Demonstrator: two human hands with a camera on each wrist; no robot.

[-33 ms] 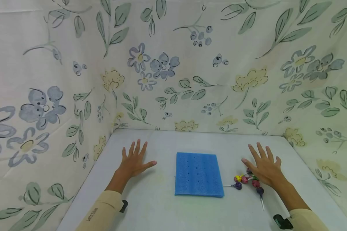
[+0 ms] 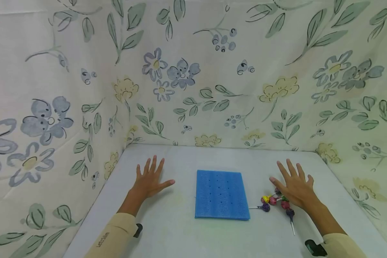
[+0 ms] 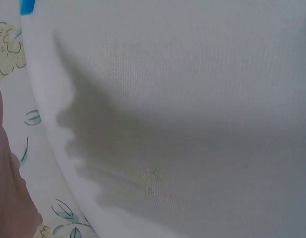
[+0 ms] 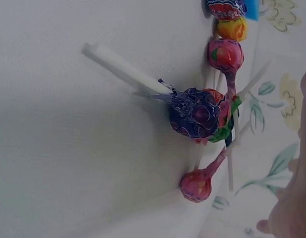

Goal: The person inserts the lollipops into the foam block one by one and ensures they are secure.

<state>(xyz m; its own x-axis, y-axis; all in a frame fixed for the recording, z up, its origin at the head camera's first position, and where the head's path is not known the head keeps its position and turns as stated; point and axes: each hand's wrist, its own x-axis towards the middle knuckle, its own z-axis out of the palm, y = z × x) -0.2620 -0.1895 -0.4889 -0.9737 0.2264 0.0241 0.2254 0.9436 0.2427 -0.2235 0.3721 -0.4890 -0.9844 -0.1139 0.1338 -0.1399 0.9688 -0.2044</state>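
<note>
My left hand is spread with straight fingers over the white table's left side and holds nothing. In the left wrist view only a strip of that hand shows, with its shadow on the tabletop. Over several wrapped lollipops at the right, my right hand is spread too, its palm partly hiding them. A purple lollipop lies nearest the right wrist camera, close to a pink one. Between the hands lies a square blue foam block with rows of small holes. Another purple lollipop points its stick at the block's right edge.
The white table spans the space between the hands. Cloth printed with flowers and leaves rises behind it and along both sides. Dark straps sit at the sleeve cuffs.
</note>
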